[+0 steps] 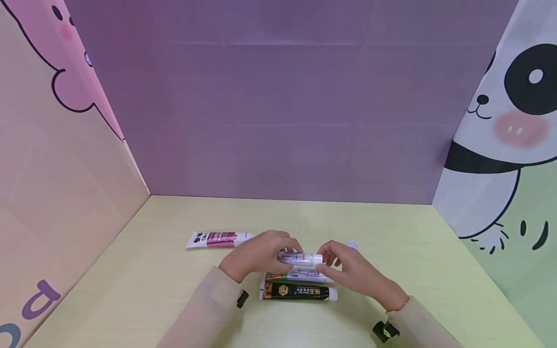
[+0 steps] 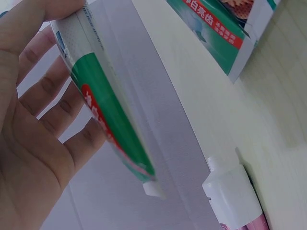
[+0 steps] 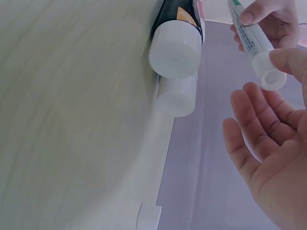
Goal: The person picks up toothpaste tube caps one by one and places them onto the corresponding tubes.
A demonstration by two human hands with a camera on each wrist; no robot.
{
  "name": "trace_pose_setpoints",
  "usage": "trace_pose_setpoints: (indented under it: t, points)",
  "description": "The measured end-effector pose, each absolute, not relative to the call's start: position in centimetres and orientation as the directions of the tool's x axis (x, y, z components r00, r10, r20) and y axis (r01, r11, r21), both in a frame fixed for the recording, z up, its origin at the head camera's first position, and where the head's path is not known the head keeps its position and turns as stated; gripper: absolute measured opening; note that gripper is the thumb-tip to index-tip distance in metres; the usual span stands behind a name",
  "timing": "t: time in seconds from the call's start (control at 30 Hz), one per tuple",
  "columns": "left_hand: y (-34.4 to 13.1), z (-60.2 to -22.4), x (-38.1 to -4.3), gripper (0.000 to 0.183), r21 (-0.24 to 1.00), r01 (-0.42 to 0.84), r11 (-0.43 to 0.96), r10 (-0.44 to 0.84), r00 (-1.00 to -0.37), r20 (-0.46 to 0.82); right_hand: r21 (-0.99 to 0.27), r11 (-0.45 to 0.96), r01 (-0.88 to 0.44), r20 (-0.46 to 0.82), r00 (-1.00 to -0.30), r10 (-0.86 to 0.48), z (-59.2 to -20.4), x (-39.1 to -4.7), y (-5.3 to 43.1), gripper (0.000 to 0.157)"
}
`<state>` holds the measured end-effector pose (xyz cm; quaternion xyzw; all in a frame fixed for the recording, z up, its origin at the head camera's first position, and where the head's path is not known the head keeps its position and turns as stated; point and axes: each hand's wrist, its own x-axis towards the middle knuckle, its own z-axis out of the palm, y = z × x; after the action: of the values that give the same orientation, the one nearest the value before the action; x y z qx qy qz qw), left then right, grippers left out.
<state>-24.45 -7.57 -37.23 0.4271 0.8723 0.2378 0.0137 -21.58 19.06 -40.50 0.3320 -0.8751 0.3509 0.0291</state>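
My left hand (image 1: 263,252) grips a white and green toothpaste tube (image 1: 300,259) above the table, its capped end pointing right. In the left wrist view its green tail end slants down past the palm. At the white cap (image 3: 269,72) is my right hand (image 1: 357,274), thumb right against the cap's side and the other fingers loosely spread below it. Under the held tube, a similar green and white toothpaste tube (image 1: 304,275) lies beside a black toothpaste tube (image 1: 300,291), both with white caps. A pink and white toothpaste tube (image 1: 221,239) lies farther left, its bare nozzle (image 2: 218,164) showing.
A small white cap (image 1: 352,244) rests on the pale wooden table (image 1: 130,290) behind my right hand. A purple panel (image 1: 278,106) closes off the back, with printed panels at the left and right sides.
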Motion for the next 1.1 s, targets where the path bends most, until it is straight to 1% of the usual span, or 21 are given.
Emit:
trace_pose_setpoints:
  t: [0.13,0.37,0.47,0.67,0.77,1.1]
  points:
    - [-7.54,-37.18,-24.35,0.029,0.418,0.743,0.522,0.753,-0.632,0.184,-0.613,0.540,-0.577,0.251,-0.790,-0.560,-40.49,-21.64,19.04,0.020]
    - [-7.40,-37.02,-24.22,0.029,0.394,0.757,0.521,0.757,-0.623,0.196,-0.620,0.538,-0.571,0.246,-0.793,-0.558,-40.59,-21.72,19.05,0.020]
    - [-7.36,-37.03,-24.21,0.028,0.382,0.770,0.511,0.764,-0.611,0.209,-0.624,0.537,-0.568,0.240,-0.793,-0.559,-40.57,-21.64,19.06,0.023]
    - [-7.36,-37.13,-24.16,0.028,0.372,0.789,0.489,0.772,-0.590,0.237,-0.617,0.545,-0.567,0.238,-0.795,-0.558,-40.63,-21.60,18.92,0.035]
    - [-7.38,-37.18,-24.14,0.029,0.369,0.795,0.481,0.774,-0.583,0.247,-0.618,0.555,-0.556,0.228,-0.803,-0.551,-40.68,-21.62,18.88,0.038]
    - [-7.37,-37.08,-24.01,0.031,0.372,0.779,0.505,0.766,-0.603,0.223,-0.639,0.546,-0.542,0.224,-0.810,-0.542,-40.54,-21.56,19.18,0.044]
